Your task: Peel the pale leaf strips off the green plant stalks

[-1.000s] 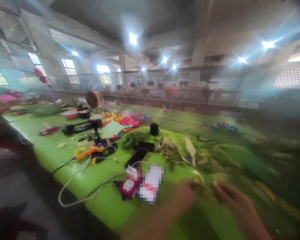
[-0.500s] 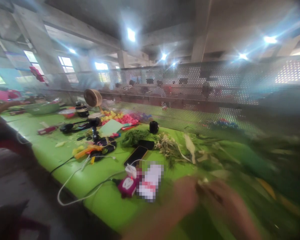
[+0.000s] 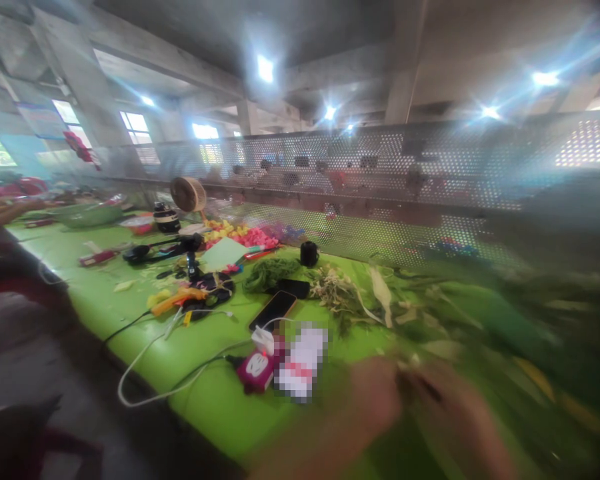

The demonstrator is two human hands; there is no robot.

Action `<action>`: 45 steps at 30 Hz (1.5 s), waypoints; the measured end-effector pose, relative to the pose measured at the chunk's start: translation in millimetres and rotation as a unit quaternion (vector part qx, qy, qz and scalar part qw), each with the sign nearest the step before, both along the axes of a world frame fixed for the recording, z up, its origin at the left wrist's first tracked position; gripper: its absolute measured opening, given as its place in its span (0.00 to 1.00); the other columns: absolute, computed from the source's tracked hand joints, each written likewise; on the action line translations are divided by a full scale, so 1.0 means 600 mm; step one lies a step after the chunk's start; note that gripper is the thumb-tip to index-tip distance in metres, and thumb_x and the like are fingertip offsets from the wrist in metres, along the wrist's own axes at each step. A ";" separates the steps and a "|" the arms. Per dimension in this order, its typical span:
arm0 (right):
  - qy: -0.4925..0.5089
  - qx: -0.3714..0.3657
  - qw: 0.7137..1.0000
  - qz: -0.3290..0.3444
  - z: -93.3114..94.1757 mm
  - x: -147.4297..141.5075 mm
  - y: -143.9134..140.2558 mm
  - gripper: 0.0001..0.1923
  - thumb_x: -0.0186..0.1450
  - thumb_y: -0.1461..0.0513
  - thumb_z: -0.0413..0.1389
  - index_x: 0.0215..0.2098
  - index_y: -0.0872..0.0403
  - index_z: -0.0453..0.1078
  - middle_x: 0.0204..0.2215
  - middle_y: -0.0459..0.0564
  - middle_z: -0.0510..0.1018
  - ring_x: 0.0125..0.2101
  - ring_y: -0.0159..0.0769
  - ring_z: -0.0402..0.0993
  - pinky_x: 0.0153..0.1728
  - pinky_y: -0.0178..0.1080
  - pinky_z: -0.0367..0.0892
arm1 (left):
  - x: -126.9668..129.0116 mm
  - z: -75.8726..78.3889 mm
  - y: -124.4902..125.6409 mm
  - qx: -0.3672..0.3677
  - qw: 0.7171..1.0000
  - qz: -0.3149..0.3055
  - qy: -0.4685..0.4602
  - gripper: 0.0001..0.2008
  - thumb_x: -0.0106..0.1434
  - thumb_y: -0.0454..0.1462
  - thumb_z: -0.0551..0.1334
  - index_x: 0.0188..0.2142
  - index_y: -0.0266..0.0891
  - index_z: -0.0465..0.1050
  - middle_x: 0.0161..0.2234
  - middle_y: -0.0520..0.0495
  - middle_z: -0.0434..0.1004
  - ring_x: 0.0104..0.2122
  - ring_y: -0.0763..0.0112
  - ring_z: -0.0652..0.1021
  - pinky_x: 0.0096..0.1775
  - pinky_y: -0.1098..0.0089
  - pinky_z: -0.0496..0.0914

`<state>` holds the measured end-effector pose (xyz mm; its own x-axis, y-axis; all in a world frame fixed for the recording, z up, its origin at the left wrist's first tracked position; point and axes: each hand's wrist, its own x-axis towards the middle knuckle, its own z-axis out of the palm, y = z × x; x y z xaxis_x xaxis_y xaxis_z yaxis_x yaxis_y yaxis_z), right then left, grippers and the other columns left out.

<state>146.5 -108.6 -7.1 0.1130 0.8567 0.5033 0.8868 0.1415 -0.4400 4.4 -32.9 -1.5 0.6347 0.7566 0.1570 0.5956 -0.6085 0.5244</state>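
Observation:
My left hand (image 3: 376, 393) and my right hand (image 3: 453, 400) meet low in the view, right of centre, both smeared by blur. Their fingers look drawn together in a pinch around something small and pale between the fingertips, too blurred to name. Just beyond and to the right of them lie green leaves and pale dried husk-like strips (image 3: 380, 293) on the green table (image 3: 220, 413). To the left of my left hand are a pixelated phone-like rectangle (image 3: 303, 367) and a maroon box with a white face (image 3: 257, 369).
A dark phone (image 3: 274, 311), green yarn-like bundle (image 3: 270, 275) and black cup (image 3: 309, 253) stand farther back. An orange-yellow glue gun (image 3: 177, 300) with cords lies left. Pink and yellow pieces (image 3: 253, 237) are heaped below a perforated screen (image 3: 330, 160). Another person's arm (image 3: 5, 213) reaches in far left.
The whole view has shifted slightly, with the things on the left a little farther right. My hands keep nearly the same place and pose. The other person's arm has moved a little.

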 end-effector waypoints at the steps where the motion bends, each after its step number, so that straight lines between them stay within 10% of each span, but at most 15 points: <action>1: -0.005 -0.003 1.000 0.008 0.001 0.002 0.000 0.14 0.68 0.54 0.49 0.34 0.48 0.75 0.33 0.49 0.78 0.32 0.37 0.77 0.30 0.36 0.70 | 0.000 0.003 -0.001 -0.001 1.000 0.000 -0.002 0.11 0.59 0.40 0.57 0.30 0.37 0.76 0.31 0.42 0.79 0.32 0.61 0.78 0.33 0.67 0.67; 21: 0.025 -0.029 0.999 -0.019 0.011 -0.007 -0.010 0.11 0.66 0.54 0.51 0.42 0.48 0.71 0.35 0.49 0.80 0.31 0.37 0.78 0.31 0.35 0.73 | 0.002 -0.011 0.007 -0.073 0.997 0.009 -0.034 0.09 0.54 0.42 0.61 0.30 0.39 0.76 0.23 0.47 0.75 0.23 0.69 0.73 0.24 0.72 0.57; 30: 0.018 -0.002 0.998 0.055 0.030 -0.021 -0.015 0.16 0.66 0.56 0.52 0.52 0.44 0.70 0.46 0.49 0.79 0.40 0.37 0.79 0.40 0.38 0.75 | -0.004 0.019 0.005 -0.172 0.981 -0.033 -0.083 0.11 0.57 0.36 0.60 0.37 0.38 0.79 0.34 0.46 0.81 0.35 0.65 0.78 0.33 0.72 0.66; 37: 0.010 -0.042 0.999 -0.008 -0.002 -0.011 -0.009 0.14 0.66 0.56 0.51 0.48 0.45 0.72 0.43 0.49 0.81 0.36 0.40 0.80 0.32 0.38 0.76 | 0.002 0.045 -0.014 -0.106 0.994 -0.006 0.003 0.08 0.56 0.36 0.60 0.31 0.37 0.79 0.28 0.44 0.80 0.29 0.64 0.78 0.32 0.69 0.68; 45: 0.016 -0.039 0.999 -0.008 -0.002 -0.013 -0.012 0.15 0.68 0.56 0.48 0.47 0.46 0.73 0.43 0.50 0.81 0.39 0.42 0.79 0.36 0.40 0.74 | 0.002 0.007 0.001 -0.058 0.998 0.012 0.003 0.11 0.56 0.41 0.58 0.32 0.40 0.78 0.30 0.42 0.81 0.30 0.57 0.79 0.30 0.67 0.67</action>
